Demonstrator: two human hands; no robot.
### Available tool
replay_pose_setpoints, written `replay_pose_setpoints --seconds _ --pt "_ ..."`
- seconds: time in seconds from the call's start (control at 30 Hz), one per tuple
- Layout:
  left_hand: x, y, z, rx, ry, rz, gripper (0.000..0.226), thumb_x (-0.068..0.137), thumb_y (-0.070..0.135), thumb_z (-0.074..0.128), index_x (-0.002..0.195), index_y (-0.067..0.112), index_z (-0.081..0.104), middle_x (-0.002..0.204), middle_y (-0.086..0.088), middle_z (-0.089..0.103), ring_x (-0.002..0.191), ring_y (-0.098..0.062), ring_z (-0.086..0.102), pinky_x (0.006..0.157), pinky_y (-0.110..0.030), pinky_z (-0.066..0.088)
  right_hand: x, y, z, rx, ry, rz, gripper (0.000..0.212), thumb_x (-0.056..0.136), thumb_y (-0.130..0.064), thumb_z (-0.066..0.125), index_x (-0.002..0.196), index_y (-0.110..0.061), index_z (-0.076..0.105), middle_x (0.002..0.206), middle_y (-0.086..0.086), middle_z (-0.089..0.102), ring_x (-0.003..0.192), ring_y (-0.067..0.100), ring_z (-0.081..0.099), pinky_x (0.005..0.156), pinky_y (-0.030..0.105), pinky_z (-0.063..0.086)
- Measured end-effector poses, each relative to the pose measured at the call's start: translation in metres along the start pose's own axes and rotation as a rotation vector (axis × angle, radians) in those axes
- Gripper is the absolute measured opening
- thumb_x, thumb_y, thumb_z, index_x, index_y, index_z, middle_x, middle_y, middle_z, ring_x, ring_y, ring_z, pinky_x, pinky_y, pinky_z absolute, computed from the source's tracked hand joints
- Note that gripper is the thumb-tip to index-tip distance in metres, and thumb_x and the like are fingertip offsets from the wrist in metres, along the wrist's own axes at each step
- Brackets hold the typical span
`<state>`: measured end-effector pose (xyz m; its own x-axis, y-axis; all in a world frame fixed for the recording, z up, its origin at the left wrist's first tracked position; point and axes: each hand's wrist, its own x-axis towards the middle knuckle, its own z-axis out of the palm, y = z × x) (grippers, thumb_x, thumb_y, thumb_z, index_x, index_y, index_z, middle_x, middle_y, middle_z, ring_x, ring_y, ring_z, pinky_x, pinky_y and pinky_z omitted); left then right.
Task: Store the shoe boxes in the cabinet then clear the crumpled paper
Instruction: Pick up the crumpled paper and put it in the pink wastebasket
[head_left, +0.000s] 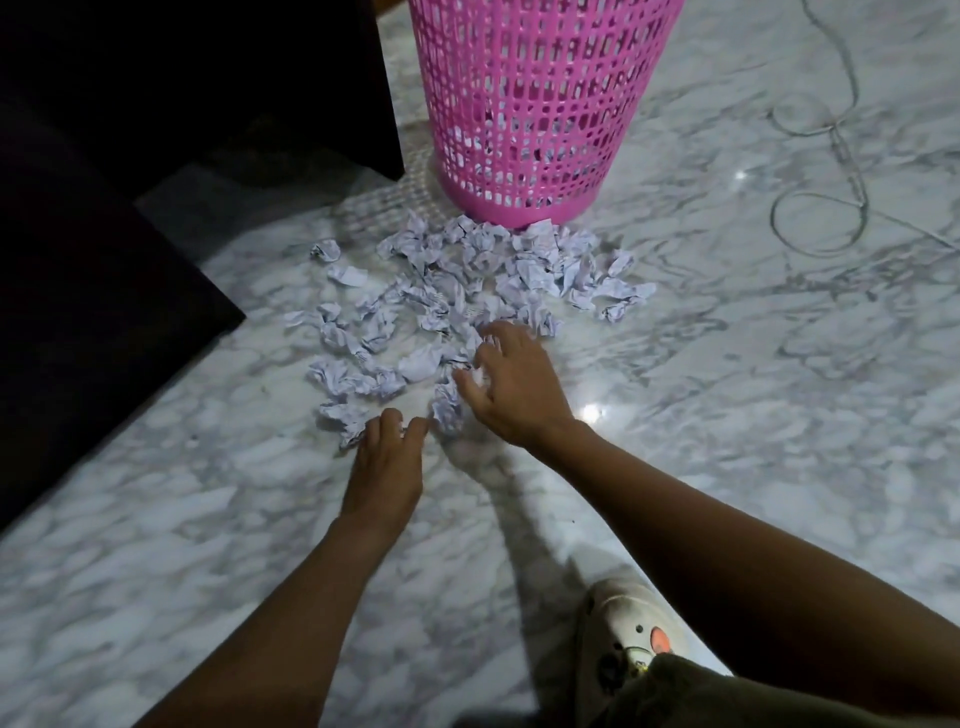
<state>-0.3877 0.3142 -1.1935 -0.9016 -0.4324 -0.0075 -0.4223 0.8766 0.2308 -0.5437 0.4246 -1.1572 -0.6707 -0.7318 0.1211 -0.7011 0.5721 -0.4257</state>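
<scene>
Right hand (511, 384) is clawed over the near edge of the crumpled paper (467, 280), fingers spread and bent, gripping a white wad between thumb and fingers. Left hand (387, 457), nearer and to the left, has its fingers curled down at a wad on the pile's near edge; cannot tell if it holds or only touches. Paper is many small pale wads scattered on the marble floor (727, 364), far edge touching the pink basket (530, 104).
</scene>
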Motion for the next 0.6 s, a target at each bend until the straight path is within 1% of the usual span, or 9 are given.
replay_pose_setpoints --seconds 0.03,0.1,0.13,0.17,0.23,0.3,0.4,0.5,0.6 --pt "0.000 -0.001 -0.001 -0.015 0.028 0.015 0.040 0.076 -0.009 0.057 0.110 0.012 0.061 0.106 -0.016 0.052 0.095 -0.035 0.049 0.073 -0.042 0.049 0.004 -0.002 0.006 -0.015 -0.066 -0.059 0.049 0.091 -0.054 0.050 0.103 -0.009 0.064 0.142 0.017 0.050 0.136 0.035 0.041 0.109 0.050 0.036" --pt "-0.004 -0.005 -0.001 -0.020 0.109 0.055 0.038 0.078 -0.006 0.050 0.110 0.013 0.061 0.101 -0.013 0.053 0.088 -0.032 0.049 0.071 -0.043 0.049 0.008 -0.003 0.018 -0.034 -0.212 -0.135 0.064 0.088 -0.066 0.042 0.118 -0.011 0.059 0.159 0.014 0.030 0.150 0.031 0.018 0.118 0.052 0.018" --pt "-0.007 -0.007 -0.003 -0.014 0.160 0.064 0.037 0.081 -0.002 0.046 0.111 0.013 0.059 0.100 -0.013 0.053 0.087 -0.032 0.049 0.071 -0.044 0.049 0.008 -0.003 0.024 -0.066 -0.244 -0.171 0.071 0.087 -0.070 0.039 0.123 -0.011 0.056 0.161 0.013 0.027 0.151 0.030 0.015 0.118 0.053 0.016" --pt "-0.009 -0.010 -0.004 -0.013 0.213 0.055 0.035 0.084 0.001 0.041 0.113 0.013 0.057 0.099 -0.014 0.054 0.086 -0.034 0.051 0.073 -0.046 0.049 0.007 -0.003 0.031 -0.110 -0.253 -0.207 0.075 0.085 -0.072 0.038 0.126 -0.010 0.055 0.159 0.013 0.030 0.150 0.030 0.019 0.117 0.054 0.019" --pt "-0.010 -0.015 -0.009 -0.017 0.311 -0.024 0.033 0.087 0.006 0.036 0.115 0.010 0.053 0.099 -0.018 0.055 0.086 -0.038 0.053 0.077 -0.050 0.048 0.006 -0.004 0.040 -0.174 -0.231 -0.248 0.073 0.084 -0.068 0.043 0.125 -0.009 0.057 0.148 0.013 0.047 0.138 0.030 0.040 0.106 0.052 0.033" --pt "-0.006 -0.019 -0.013 -0.022 0.363 -0.171 0.032 0.088 0.011 0.039 0.117 0.007 0.054 0.102 -0.020 0.052 0.089 -0.039 0.051 0.079 -0.049 0.045 0.006 -0.007 0.047 -0.184 -0.150 -0.252 0.060 0.085 -0.059 0.051 0.119 -0.010 0.060 0.131 0.010 0.059 0.119 0.029 0.054 0.093 0.047 0.041" --pt "0.006 -0.031 -0.014 -0.088 0.325 -0.335 0.046 0.087 0.031 0.050 0.127 0.008 0.049 0.114 -0.020 0.045 0.098 -0.038 0.046 0.085 -0.048 0.042 0.011 -0.009 0.051 -0.158 -0.015 -0.269 0.036 0.088 -0.044 0.053 0.103 -0.013 0.062 0.108 0.007 0.065 0.096 0.028 0.058 0.079 0.042 0.044" --pt "0.012 -0.039 -0.008 -0.105 0.182 -0.414 0.068 0.085 0.051 0.061 0.141 0.017 0.040 0.134 -0.020 0.036 0.111 -0.039 0.041 0.095 -0.049 0.040 0.014 -0.009 0.054 -0.138 0.046 -0.294 0.019 0.088 -0.031 0.059 0.092 -0.013 0.061 0.090 0.006 0.065 0.079 0.028 0.058 0.067 0.038 0.042" --pt "0.015 -0.040 -0.002 -0.102 0.108 -0.439 0.075 0.080 0.055 0.065 0.144 0.026 0.037 0.144 -0.015 0.031 0.118 -0.037 0.038 0.101 -0.048 0.037 0.016 -0.007 0.056 -0.090 0.062 -0.269 0.013 0.084 -0.025 0.066 0.083 -0.014 0.059 0.077 0.006 0.061 0.067 0.030 0.056 0.055 0.036 0.040"
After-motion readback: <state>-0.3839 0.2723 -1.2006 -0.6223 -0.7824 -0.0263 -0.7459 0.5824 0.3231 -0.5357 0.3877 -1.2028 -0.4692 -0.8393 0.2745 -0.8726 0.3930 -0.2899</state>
